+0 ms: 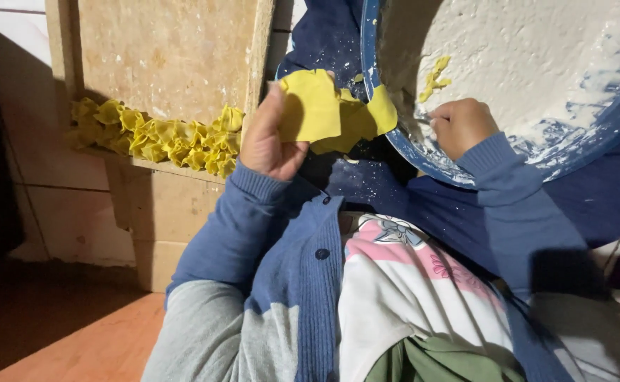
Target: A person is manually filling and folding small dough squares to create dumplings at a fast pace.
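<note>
My left hand [271, 138] holds up a thin yellow dough sheet [324, 110], pinched between thumb and fingers. My right hand [462, 126] is closed around a small utensil whose tip shows at its left, resting on the floured inside of a large blue basin [536, 141]. A few yellow dough scraps [433, 78] lie in the basin's flour. Both arms wear blue knitted sleeves.
A row of folded yellow dough pieces [161, 138] lies along the edge of a wooden board [175, 49] at the left. A tiled wall and an orange-brown floor [76, 339] lie beyond. My lap shows a blue cardigan and a pink-and-white apron.
</note>
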